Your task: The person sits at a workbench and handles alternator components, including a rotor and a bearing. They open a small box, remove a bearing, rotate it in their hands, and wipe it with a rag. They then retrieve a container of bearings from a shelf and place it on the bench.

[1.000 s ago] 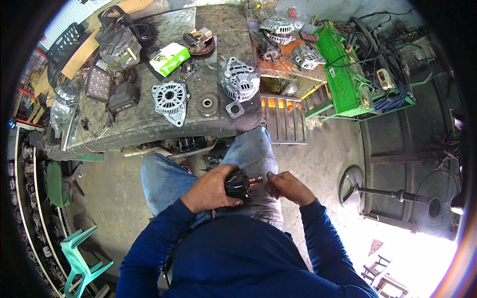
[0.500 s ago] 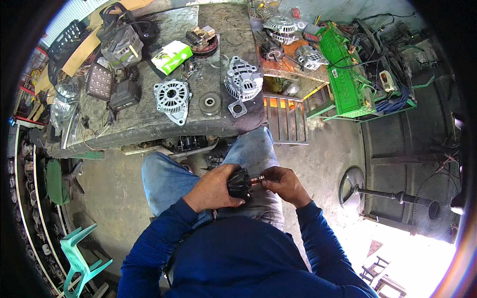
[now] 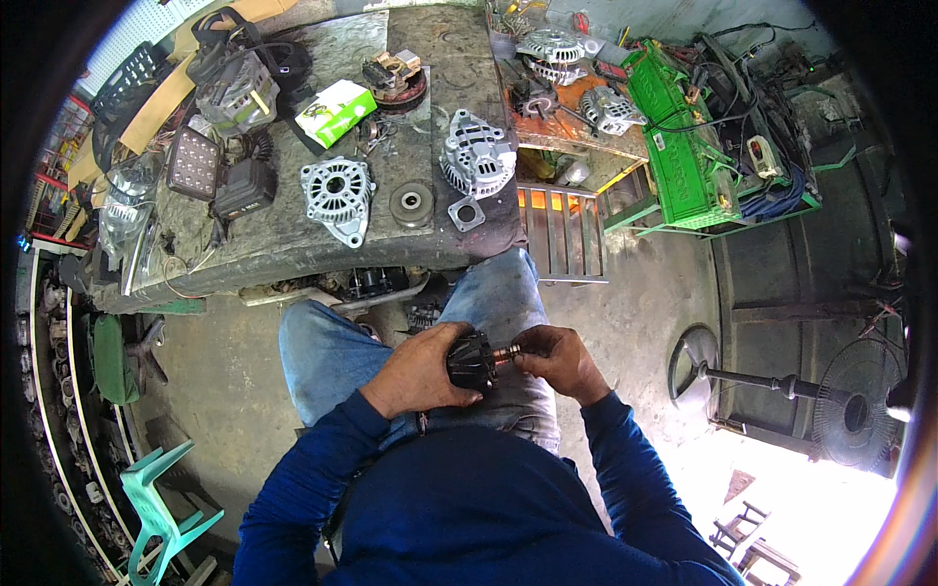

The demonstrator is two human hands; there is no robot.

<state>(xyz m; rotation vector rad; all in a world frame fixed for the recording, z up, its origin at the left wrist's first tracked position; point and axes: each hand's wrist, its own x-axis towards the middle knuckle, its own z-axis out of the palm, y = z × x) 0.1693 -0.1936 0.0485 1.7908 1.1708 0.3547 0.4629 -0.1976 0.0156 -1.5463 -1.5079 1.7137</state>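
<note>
Over my lap, my left hand [image 3: 422,373] is wrapped round the black body of an alternator rotor [image 3: 472,363]. The rotor's shaft, with copper-coloured slip rings [image 3: 504,355], points right. At the shaft's end my right hand [image 3: 559,361] is closed in a pinch; its fingertips hide the tip, and whether they hold anything besides the shaft is hidden. On the workbench [image 3: 283,239] ahead lie a silver alternator end housing [image 3: 337,195], a grey pulley [image 3: 411,204], a second silver alternator housing [image 3: 478,156] and a square metal plate with a round hole [image 3: 467,214].
A green-and-white box [image 3: 336,114] and a square work light [image 3: 193,163] sit on the bench. Green crates [image 3: 684,176] stand on a rack at the right. A pedestal fan [image 3: 850,405] lies rightward, a turquoise plastic stool [image 3: 161,508] at lower left. Shelves of parts line the left.
</note>
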